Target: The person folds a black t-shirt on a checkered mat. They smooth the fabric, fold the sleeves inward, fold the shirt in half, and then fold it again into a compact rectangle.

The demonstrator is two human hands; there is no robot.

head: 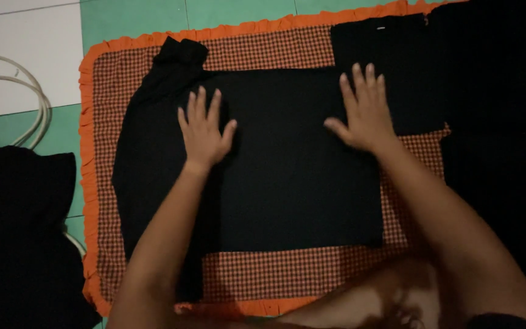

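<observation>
A black garment (287, 176) lies spread flat on a checked mat with an orange frilled edge (86, 152). My left hand (203, 131) rests palm down on the garment's left part, fingers spread. My right hand (365, 109) presses flat on its upper right part, fingers apart. A sleeve of the garment (178, 58) sticks out toward the mat's far left corner. Neither hand grips anything.
A folded black cloth (385, 42) lies at the mat's far right, and more dark fabric (500, 109) covers the right side. A black pile (19, 231) sits on the green and white tiled floor at left, beside a white cable (35, 97). My knee (366, 298) is at the bottom.
</observation>
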